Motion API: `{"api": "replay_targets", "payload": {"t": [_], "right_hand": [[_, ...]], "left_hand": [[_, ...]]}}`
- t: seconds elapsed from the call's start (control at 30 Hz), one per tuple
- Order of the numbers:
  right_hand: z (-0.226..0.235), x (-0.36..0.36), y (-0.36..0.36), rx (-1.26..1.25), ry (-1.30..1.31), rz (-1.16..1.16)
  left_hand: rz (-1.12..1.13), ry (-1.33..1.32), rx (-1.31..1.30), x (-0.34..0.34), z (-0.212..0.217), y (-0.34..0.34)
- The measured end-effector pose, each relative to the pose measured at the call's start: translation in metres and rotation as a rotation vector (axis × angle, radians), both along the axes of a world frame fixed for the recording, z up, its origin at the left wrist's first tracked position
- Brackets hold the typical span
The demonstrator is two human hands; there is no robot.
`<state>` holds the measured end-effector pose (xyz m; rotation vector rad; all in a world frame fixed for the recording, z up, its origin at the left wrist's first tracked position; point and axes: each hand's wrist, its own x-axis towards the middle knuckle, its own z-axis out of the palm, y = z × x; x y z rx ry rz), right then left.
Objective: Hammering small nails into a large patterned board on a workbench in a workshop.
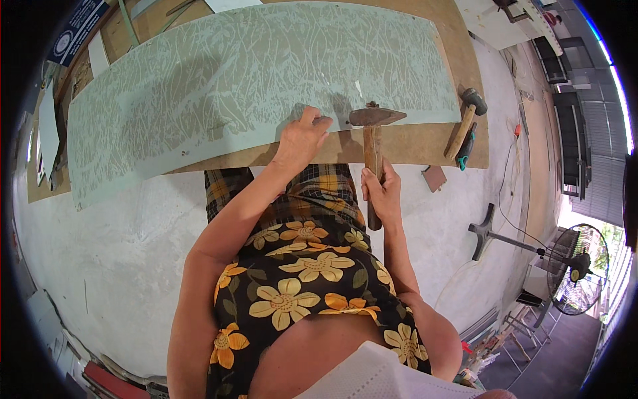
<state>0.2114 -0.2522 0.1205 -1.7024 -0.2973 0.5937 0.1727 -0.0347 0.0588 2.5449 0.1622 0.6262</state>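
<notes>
My right hand (383, 189) is wrapped round the wooden handle of a hammer (373, 143). The hammer's dark, pointed head is up over the near edge of a large pale green sheet (266, 73) with a leaf-like pattern, which looks like frosted glass. To the left of the hammer head, my left hand (302, 141) is closed above that same edge, thumb and fingers drawn together. Whatever its fingers may hold is too small or hidden to name. The sheet lies on a brown board (266, 156) and overhangs it at the left.
A mallet (473, 103) with a black head and a teal-and-black-handled tool (467, 147) lie at the board's right end. A small brown square piece (434, 178) is on the floor nearby. Farther right stands a fan (577, 269) with its cord trailing. Strips and offcuts (98, 56) lie at the far left.
</notes>
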Motion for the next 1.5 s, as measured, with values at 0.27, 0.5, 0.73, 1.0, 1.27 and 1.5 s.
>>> {"api": "replay_targets", "payload": {"t": [0.27, 0.5, 0.73, 1.0, 1.27, 1.5], "right_hand": [[-0.004, 0.001, 0.000, -0.081, -0.047, 0.000], [0.004, 0.004, -0.003, -0.051, -0.035, -0.013], [-0.009, 0.003, -0.005, -0.097, -0.013, 0.009], [0.001, 0.001, -0.003, 0.016, -0.010, -0.013], [-0.010, 0.001, -0.006, -0.021, 0.022, 0.005], [-0.005, 0.012, -0.017, 0.004, -0.009, -0.062]], "left_hand": [[0.002, -0.025, -0.008, 0.001, -0.004, -0.001], [0.011, 0.018, -0.013, -0.001, 0.001, -0.002], [0.013, 0.014, -0.045, 0.001, 0.001, -0.002], [0.012, 0.029, -0.023, 0.002, 0.002, -0.002], [0.016, 0.020, -0.035, -0.005, 0.000, -0.004], [0.011, 0.064, -0.104, 0.004, 0.009, -0.001]]}}
